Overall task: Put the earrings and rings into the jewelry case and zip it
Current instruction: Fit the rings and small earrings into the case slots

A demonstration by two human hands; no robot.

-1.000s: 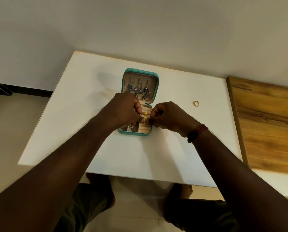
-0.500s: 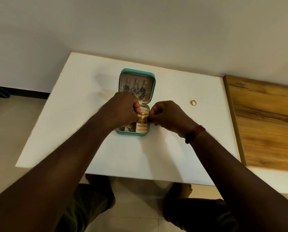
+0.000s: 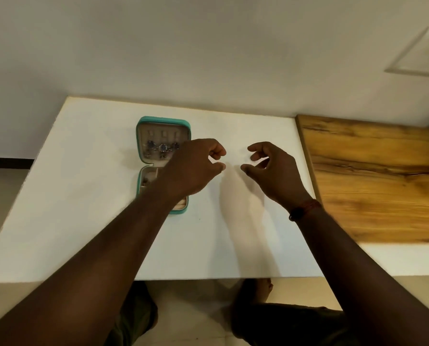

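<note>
White tabletop (image 3: 83, 196): jewelry case (image 3: 143, 136) lies unzipped, earrings (image 3: 161, 148) in its lid; left hand (image 3: 193, 168) and right hand (image 3: 276, 171) hover loosely curled, empty. Zipping remains.

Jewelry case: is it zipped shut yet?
No, the teal jewelry case lies open on the white table, its lid folded back with earrings showing inside.
</note>
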